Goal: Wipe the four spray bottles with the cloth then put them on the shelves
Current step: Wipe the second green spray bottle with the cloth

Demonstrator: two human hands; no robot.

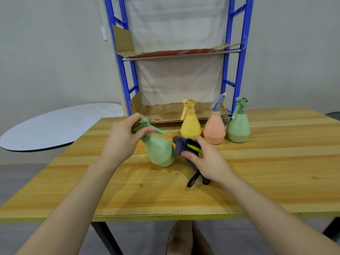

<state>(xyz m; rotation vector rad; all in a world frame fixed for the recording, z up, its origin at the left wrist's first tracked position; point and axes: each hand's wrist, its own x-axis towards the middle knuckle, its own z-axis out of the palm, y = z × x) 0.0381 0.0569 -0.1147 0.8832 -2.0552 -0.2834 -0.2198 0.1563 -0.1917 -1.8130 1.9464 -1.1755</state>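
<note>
The left hand (121,140) curls thumb and fingers round the trigger head of a pale green pear-shaped plastic spray bottle (159,150), tipping it rightward low over the light wooden table (276,172); whether its base touches the wood I cannot tell. The right hand (207,162) pinches a bunched dark grey cloth (179,144) against the bottle's lower flank, a black loop dangling beneath the palm. To wipe well, I judge the neck grip should stay firm while the bottle is turned, so the cloth covers the whole belly, then the shoulder and trigger. The yellow spray bottle (190,126), the peach spray bottle with a grey trigger (214,129) and a second green spray bottle (238,127) stand upright in a row beyond, before the blue metal shelf rack (237,70), which holds no bottle yet. No bottle shows a label; the cloth's yellow-and-black tag bears nothing legible
</note>
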